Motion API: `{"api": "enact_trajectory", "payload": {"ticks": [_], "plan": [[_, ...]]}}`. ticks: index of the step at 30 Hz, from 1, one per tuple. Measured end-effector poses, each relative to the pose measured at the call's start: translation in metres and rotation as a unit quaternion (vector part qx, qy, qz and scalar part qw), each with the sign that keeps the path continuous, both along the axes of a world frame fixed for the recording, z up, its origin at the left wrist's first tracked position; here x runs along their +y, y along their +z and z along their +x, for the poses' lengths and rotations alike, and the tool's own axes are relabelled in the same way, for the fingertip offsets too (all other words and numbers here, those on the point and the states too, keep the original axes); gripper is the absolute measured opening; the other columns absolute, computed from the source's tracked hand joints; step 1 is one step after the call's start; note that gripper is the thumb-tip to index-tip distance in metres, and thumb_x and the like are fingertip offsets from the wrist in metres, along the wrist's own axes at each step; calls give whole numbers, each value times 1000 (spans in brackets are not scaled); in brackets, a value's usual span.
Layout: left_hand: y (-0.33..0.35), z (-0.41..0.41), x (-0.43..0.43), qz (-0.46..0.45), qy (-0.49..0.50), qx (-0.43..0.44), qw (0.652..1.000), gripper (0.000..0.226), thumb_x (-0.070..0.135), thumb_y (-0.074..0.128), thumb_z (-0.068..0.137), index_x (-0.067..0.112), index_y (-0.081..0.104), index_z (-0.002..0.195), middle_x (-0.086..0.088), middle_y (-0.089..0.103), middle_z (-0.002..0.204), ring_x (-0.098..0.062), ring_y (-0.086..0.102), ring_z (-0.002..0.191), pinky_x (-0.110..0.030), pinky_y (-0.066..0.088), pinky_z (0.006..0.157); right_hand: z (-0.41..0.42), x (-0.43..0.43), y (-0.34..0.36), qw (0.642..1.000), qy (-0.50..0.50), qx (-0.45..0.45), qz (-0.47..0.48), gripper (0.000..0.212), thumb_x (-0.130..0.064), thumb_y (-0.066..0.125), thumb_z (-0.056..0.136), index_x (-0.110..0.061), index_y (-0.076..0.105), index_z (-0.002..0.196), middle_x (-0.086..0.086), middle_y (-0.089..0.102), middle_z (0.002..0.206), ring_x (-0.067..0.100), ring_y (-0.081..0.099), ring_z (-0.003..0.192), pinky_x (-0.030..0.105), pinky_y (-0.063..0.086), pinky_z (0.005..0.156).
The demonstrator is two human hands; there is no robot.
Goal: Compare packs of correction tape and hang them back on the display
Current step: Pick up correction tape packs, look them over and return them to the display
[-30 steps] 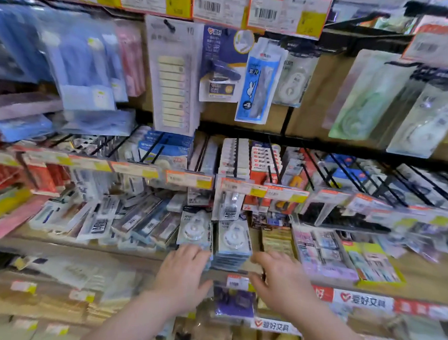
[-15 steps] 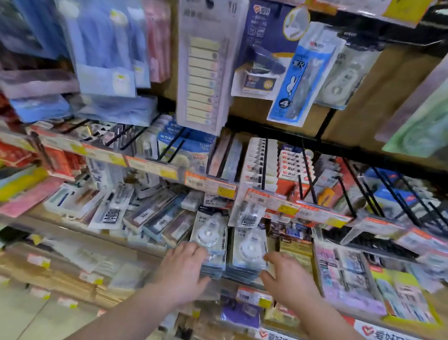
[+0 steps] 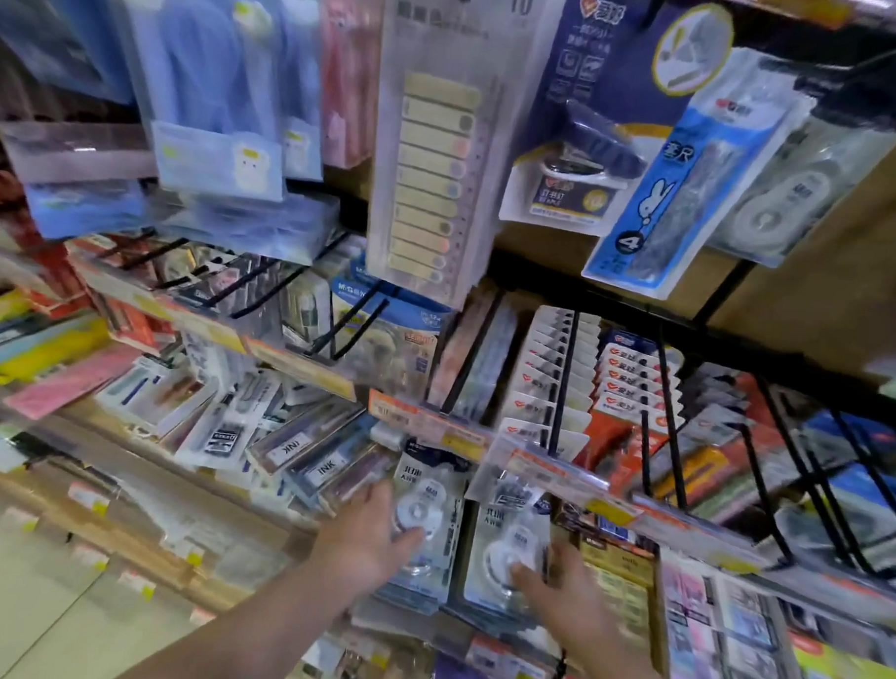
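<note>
Closed in since last look. Pinching left pack (image 3: 428,513), 6 o'clock, with left hand (image 3: 368,538); touching right pack (image 3: 504,534), 5 o'clock, with right hand (image 3: 558,595), grip unreadable. Ready for lifting, comparing.

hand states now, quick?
Left hand: grips left correction tape pack, thumb on its front.
Right hand: grips right correction tape pack at its edge.

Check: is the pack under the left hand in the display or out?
In it: the pack lies on its stack, the left hand gripping its edge. Whether it hangs on anything, cannot tell.
</note>
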State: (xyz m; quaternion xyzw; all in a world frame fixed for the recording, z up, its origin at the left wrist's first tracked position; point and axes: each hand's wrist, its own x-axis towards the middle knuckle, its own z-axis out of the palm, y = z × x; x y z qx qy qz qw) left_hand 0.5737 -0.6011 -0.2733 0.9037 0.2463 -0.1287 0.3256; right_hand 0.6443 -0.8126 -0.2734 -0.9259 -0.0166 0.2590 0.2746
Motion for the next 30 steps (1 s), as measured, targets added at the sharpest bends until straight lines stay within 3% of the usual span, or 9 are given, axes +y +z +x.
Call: {"api": "enact_trajectory", "payload": {"ticks": [5,8,10,12,15,19,23,25,30], "plan": [[-9,10,-2,-73,83,4,994,53,44,55,91,17,40,133,4,59,107,-17,60,97,-35,49,93,4,-3,-10,995,-62,48,53,79,-49,67,82,-12,33,143,8,50,140,26,54,121,35,46,98],[-11,13,-4,-111,124,2,986,49,35,58,92,13,42,133,-1,61,108,-20,61,98,-33,50,90,7,-3,-14,990,-101,57,85,73,-42,71,81,-8,41,138,10,54,135,25,56,112,35,47,95],[-13,13,-4,-127,140,-11,982,49,32,58,93,9,42,134,0,60,96,-15,61,85,-25,53,74,10,-4,-17,984,-131,65,105,69,-34,71,83,-5,41,138,12,54,133,26,55,112,31,44,89],[-13,13,-5,-132,158,-22,978,43,30,58,93,8,47,128,6,53,80,-6,52,67,-15,41,55,13,-6,-19,974,-170,87,123,61,-29,70,85,-7,44,135,10,59,120,28,58,106,33,46,82],[-17,12,-4,-204,222,-39,953,41,22,64,90,7,52,126,-2,62,90,-15,59,73,-23,47,59,13,-10,-17,944,-231,152,181,34,-20,68,87,-6,53,113,10,60,89,24,58,74,30,46,60],[-19,5,0,-331,302,-44,893,56,22,70,83,4,48,131,-16,63,114,-35,64,95,-48,55,84,10,-15,-18,902,-313,190,227,27,-12,67,86,-5,49,104,17,53,90,28,53,71,33,46,56],[-21,-6,-3,-330,312,-62,889,57,19,67,88,2,41,136,-17,59,118,-27,58,83,-31,48,60,1,-22,-17,884,-358,173,247,22,-7,65,87,1,49,99,18,50,84,29,52,68,33,46,53],[-20,-14,-5,-341,306,-77,886,48,16,66,88,5,46,130,-13,60,110,-24,56,78,-30,45,57,-5,-26,-14,883,-370,150,245,16,-5,62,89,1,48,92,19,51,83,29,51,67,33,44,52],[-11,-35,-11,-374,275,-106,879,32,7,61,90,13,51,119,-6,64,98,-17,53,70,-27,39,52,-27,-32,-5,870,-403,121,258,28,-9,62,89,-1,46,110,19,55,88,29,56,71,34,46,54]]}}
